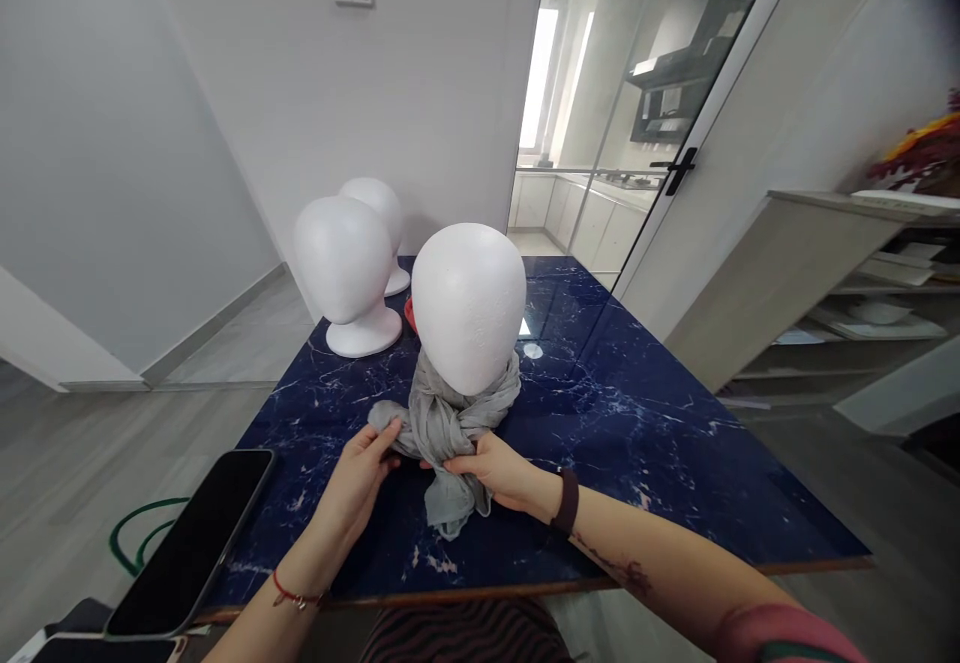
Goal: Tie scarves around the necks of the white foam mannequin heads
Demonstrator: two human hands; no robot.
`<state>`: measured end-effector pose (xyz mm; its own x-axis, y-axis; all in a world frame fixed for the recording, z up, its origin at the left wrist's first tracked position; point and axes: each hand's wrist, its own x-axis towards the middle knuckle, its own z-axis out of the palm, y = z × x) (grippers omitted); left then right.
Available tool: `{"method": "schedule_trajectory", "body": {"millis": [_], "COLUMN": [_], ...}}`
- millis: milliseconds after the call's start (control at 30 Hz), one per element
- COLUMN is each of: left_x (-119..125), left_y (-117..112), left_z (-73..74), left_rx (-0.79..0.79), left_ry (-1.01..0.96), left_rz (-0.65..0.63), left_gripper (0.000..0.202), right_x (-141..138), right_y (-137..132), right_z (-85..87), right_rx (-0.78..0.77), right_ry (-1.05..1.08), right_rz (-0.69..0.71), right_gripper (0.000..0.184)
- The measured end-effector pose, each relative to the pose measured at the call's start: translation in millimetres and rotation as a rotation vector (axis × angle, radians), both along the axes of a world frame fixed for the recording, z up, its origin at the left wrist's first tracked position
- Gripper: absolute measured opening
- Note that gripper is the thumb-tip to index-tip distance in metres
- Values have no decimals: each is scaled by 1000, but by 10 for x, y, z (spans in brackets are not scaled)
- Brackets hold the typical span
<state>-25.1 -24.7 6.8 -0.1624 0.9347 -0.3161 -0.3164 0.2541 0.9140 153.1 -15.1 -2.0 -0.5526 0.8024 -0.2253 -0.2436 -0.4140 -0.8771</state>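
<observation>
Grey scarf (436,427) spans left grip (363,465) to right grip (504,472).

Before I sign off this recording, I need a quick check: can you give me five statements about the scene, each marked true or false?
1. The gray scarf is wrapped around beneath the front white head. True.
2. The left hand holds a phone. False: the left hand holds part of the gray scarf.
3. The right hand grips the gray scarf. True.
4. The dark wristband is on the left arm. False: it is on the right arm.
5. Three white heads stand on the blue table. True.
</observation>
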Motion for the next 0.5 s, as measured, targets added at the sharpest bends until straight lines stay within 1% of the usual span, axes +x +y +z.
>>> {"method": "schedule_trajectory", "body": {"millis": [100,133,200,267,333,400,433,467,500], "left_x": [-154,-196,-231,-189,-83,48,110,166,212], "left_y": [15,-4,-79,-184,-281,-335,-340,-329,-303], "left_z": [53,93,187,275,327,332,318,295,265], "left_rx": [186,238,293,337,461,662,780,903,1018], "left_ry": [324,445,659,812,921,1018,1062,1102,1140], "left_rz": [159,208,289,344,390,375,327,245,133], "left_gripper": [44,41,35,34,31,23,17,13,12], "right_x": [63,82,109,123,130,131,128,122,112], "right_y": [37,52,77,88,82,68,61,58,58], "right_z": [-16,-20,-30,-54,-91,-133,-149,-160,-163], "right_rx": [47,51,48,54,86,132,150,162,171], "right_ry": [-58,-67,-87,-138,-206,-244,-241,-229,-213], "right_rz": [24,19,-6,-71,-148,-183,-185,-184,-183], "right_gripper": [39,43,47,44,39,38,39,41,43]}}
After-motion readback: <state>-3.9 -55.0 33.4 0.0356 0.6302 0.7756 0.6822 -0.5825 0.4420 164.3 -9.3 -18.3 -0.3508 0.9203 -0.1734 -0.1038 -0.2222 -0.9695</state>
